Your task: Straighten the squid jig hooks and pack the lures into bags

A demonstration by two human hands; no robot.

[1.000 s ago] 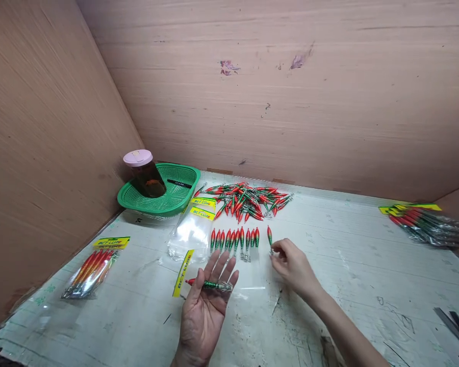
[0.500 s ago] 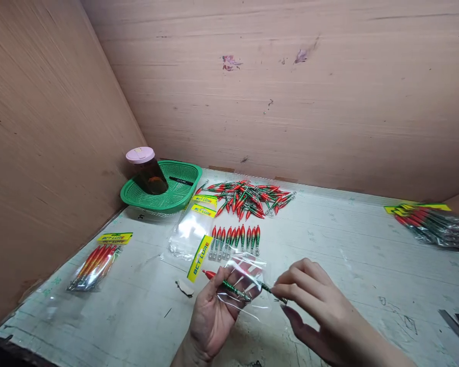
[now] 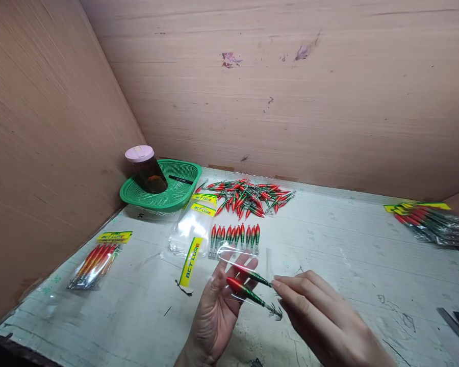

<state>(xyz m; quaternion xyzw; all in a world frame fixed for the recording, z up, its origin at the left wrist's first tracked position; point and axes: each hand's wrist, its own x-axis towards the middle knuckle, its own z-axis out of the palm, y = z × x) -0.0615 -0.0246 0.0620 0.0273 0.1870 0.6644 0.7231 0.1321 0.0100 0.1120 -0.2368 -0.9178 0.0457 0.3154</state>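
Low in the frame's centre, the left hand (image 3: 218, 311) is palm-up, fingers spread loosely, with a clear bag (image 3: 235, 257) draped over the fingertips and 1 red-and-green lure (image 3: 248, 294) lying across them. Its long axis runs from upper left to lower right, red head toward the left hand's fingers, hooks pointing at the right hand (image 3: 321, 318), which comes in from the lower right. The right hand's thumb and forefinger are pinched on the hook end of a 2nd lure (image 3: 257, 277), parallel to the 1st and just above it, its head pointing into the bag. So the right hand is nearer the hooks, the left nearer the heads.

Beyond, toward mid-frame, a row of lures (image 3: 235, 235) stands side by side on the table (image 3: 348, 255), with empty bags (image 3: 193, 229) just left of it. Further back lie a loose pile of lures (image 3: 248, 196) and a green basket (image 3: 176, 196) holding a jar (image 3: 147, 171). Packed bags rest at left (image 3: 97, 262) and far right (image 3: 428, 219).
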